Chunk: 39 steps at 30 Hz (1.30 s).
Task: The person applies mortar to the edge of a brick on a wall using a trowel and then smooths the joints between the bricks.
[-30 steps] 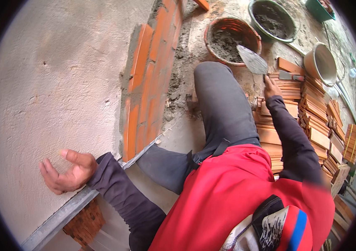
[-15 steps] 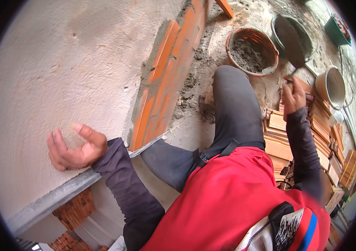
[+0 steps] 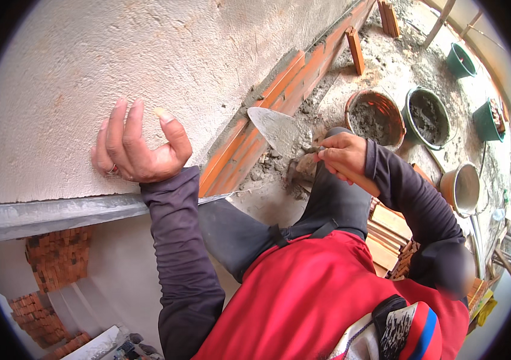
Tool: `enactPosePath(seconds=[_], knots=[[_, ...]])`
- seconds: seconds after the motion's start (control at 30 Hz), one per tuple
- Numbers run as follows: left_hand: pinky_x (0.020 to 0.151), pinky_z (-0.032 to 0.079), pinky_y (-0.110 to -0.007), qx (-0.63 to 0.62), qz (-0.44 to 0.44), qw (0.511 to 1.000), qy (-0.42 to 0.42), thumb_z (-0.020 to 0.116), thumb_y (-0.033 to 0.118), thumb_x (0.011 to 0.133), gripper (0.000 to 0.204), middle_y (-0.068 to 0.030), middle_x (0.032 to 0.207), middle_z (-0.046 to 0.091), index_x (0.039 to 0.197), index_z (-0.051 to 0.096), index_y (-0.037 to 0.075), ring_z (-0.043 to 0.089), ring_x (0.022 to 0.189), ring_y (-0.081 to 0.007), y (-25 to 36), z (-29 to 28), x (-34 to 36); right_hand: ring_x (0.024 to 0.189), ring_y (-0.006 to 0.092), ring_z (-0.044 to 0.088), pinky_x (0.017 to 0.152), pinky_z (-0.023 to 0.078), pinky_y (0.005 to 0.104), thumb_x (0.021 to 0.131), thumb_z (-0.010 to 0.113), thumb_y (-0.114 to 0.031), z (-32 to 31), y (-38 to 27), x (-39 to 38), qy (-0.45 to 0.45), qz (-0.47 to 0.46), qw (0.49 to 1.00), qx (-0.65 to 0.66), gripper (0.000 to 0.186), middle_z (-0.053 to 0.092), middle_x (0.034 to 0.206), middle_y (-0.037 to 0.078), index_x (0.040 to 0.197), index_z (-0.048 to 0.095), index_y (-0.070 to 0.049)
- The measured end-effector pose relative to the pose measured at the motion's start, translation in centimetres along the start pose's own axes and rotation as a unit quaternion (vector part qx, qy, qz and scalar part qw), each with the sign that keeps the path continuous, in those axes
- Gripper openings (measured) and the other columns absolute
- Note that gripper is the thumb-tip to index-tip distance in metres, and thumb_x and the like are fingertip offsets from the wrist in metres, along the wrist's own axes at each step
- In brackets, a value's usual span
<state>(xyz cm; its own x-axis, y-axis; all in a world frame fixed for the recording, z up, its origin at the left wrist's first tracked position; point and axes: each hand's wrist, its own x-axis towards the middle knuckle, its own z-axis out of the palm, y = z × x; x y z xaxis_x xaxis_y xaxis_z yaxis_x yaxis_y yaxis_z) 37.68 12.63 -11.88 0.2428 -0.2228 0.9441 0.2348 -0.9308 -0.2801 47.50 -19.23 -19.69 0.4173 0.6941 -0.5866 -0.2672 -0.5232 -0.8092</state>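
Note:
My left hand (image 3: 141, 144) is open against or just in front of the rough white wall (image 3: 87, 72), fingers apart and slightly bent, above a grey metal edge (image 3: 57, 213). My right hand (image 3: 342, 157) grips a trowel by its handle; the grey, mortar-smeared blade (image 3: 273, 127) is beside a course of orange bricks and mortar (image 3: 294, 82) along the wall; whether it touches them I cannot tell. Loose mortar and rubble (image 3: 261, 171) lie below the bricks, beside my bent knees in grey trousers.
Buckets of mortar (image 3: 372, 120) (image 3: 428, 120), an empty-looking bucket (image 3: 465, 186), green tubs (image 3: 459, 63) (image 3: 488, 123), propped brick pieces (image 3: 356, 51), stacked tiles (image 3: 381, 234) and poles (image 3: 441, 21) stand on the dirty floor. More brick stacks (image 3: 57, 258) lie below the metal edge.
My right hand has swung the trowel leftward from the buckets toward the brick course. My left hand has moved up and right along the wall, and the view has shifted.

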Motion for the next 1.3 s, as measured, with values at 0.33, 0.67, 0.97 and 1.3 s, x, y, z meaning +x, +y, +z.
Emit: enactPosePath(seconds=[0.33, 0.67, 0.97, 1.3], knots=[[0.098, 0.032, -0.037, -0.005, -0.043, 0.999, 0.005, 0.057, 0.033, 0.08, 0.027, 0.0037, 0.111, 0.063, 0.1, 0.066, 0.018, 0.046, 0.108, -0.0175, 0.3, 0.1, -0.2, 0.047, 0.0123, 0.052, 0.039, 0.045, 0.0293, 0.093, 0.049, -0.023, -2.2, 1.5, 1.6, 0.125, -0.045, 0.991, 0.034, 0.024, 0.051, 0.064, 0.003, 0.09, 0.058, -0.001], [0.094, 0.036, -0.035, 0.013, -0.025, 1.0, -0.008, 0.062, 0.031, 0.079, 0.029, -0.0023, 0.109, 0.065, 0.101, 0.066, 0.013, 0.053, 0.103, -0.02, 0.3, -0.4, 0.0, 0.05, 0.0069, 0.044, 0.045, 0.035, 0.0252, 0.093, 0.052, -0.018, -2.1, 7.4, -6.6, 0.4, -0.096, 0.908, -0.08, 0.02, 0.048, 0.06, -0.002, 0.089, 0.06, 0.0], [0.097, 0.033, -0.037, -0.001, -0.028, 1.0, 0.002, 0.06, 0.032, 0.079, 0.029, -0.0001, 0.11, 0.064, 0.102, 0.066, 0.015, 0.051, 0.106, -0.0191, 0.1, -0.1, -0.1, 0.051, 0.0122, 0.052, 0.048, 0.043, 0.0268, 0.093, 0.048, -0.027, -4.9, 1.3, -0.5, 0.073, -0.073, 0.995, 0.007, 0.033, 0.054, 0.06, 0.005, 0.094, 0.062, 0.003], [0.098, 0.03, -0.039, 0.004, -0.047, 0.999, -0.002, 0.056, 0.034, 0.08, 0.028, 0.0036, 0.109, 0.064, 0.1, 0.066, 0.018, 0.051, 0.105, -0.017, 0.3, 0.1, -0.2, 0.048, 0.0131, 0.052, 0.042, 0.042, 0.0267, 0.097, 0.047, -0.029, -9.6, 0.2, 0.8, 0.135, -0.083, 0.979, 0.128, 0.033, 0.053, 0.06, 0.003, 0.09, 0.061, -0.001]])
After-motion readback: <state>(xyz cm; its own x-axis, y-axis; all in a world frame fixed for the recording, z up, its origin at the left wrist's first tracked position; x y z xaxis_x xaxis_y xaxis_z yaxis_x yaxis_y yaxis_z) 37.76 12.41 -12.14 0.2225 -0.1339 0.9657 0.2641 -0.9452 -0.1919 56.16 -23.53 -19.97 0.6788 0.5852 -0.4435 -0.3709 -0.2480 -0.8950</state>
